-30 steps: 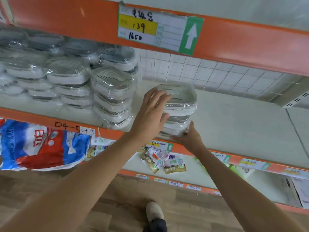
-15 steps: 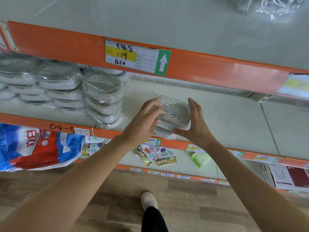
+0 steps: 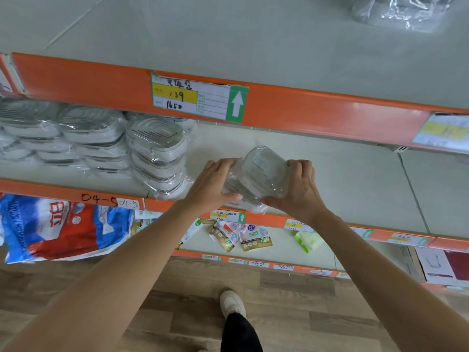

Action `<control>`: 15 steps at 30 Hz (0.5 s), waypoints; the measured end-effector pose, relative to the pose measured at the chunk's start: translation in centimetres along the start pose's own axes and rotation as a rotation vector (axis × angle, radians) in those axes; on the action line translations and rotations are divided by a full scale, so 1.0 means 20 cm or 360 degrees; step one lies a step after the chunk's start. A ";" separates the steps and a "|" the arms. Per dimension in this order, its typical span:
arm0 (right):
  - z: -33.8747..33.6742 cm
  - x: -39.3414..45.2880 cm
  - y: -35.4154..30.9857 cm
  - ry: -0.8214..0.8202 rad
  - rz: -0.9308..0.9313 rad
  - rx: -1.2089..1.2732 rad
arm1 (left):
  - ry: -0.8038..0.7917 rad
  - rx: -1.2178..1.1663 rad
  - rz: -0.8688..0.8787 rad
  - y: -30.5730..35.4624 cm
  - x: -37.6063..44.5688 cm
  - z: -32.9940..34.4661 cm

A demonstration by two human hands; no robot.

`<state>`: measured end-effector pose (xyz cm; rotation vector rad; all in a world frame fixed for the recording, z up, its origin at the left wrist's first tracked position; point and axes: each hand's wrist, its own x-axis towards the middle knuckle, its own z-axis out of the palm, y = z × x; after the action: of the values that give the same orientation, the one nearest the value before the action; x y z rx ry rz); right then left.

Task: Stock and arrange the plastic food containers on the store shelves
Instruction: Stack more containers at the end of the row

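A wrapped stack of clear plastic food containers lies tipped on its side at the front edge of the middle shelf. My left hand grips its left side and my right hand grips its right side, fingers curled over the top. Several more wrapped stacks of the same containers stand upright on the shelf to the left, in rows reaching the left edge.
An orange shelf rail with a price label runs above. A loose plastic wrap lies on the top shelf. The lower shelf holds a red and blue bag and small sachets. My shoe stands on the wood floor.
Both hands have closed round the stack and tipped it from upright onto its side. The camera has tilted, showing more of the top shelf.
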<state>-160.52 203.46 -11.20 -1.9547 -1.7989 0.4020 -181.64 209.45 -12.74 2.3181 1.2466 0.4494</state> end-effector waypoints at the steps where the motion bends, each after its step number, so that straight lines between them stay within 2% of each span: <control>1: -0.01 -0.01 0.02 0.0035 0.0061 0.0038 | 0.0013 -0.0030 -0.0018 -0.01 -0.01 0.00; 4: -0.03 -0.07 0.10 0.0095 0.0297 0.0098 | 0.0023 -0.0022 -0.0096 0.00 -0.01 0.01; 7: -0.03 -0.10 0.15 0.0037 0.0450 0.0097 | -0.0169 0.0243 -0.0137 0.03 0.02 0.01; 10: 0.00 -0.10 0.13 -0.0095 0.0483 0.0165 | -0.0289 0.0325 -0.0152 0.05 0.06 0.01; 15: 0.02 -0.09 0.10 -0.0209 0.0466 0.0167 | -0.0221 0.0441 0.0062 0.08 0.07 0.00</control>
<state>-159.12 201.61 -12.68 -2.1648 -1.5328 0.7199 -179.78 209.95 -11.83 2.5571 1.2649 0.1307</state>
